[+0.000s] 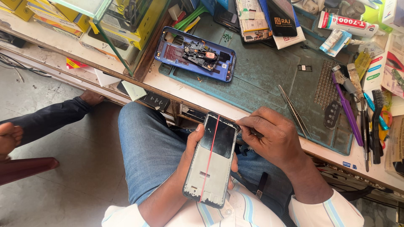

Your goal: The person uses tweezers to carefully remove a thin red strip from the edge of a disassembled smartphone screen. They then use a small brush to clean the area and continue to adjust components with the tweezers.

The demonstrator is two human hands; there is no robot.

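Observation:
My left hand (190,156) cradles an opened phone screen assembly (211,162) from below, over my lap; its grey inner frame faces up with a thin red line running along it. My right hand (269,136) pinches a small dark tool against the assembly's top right corner. On the teal work mat (269,71) lies a blue phone back housing (195,54) with its circuit parts exposed.
Metal tweezers (294,111) lie on the mat next to my right hand. Brushes and screwdrivers (362,113) sit at the right, a glue tube (347,24) at the top. Yellow boxes (126,25) fill a glass case on the left. Another person's hand (8,138) is at the far left.

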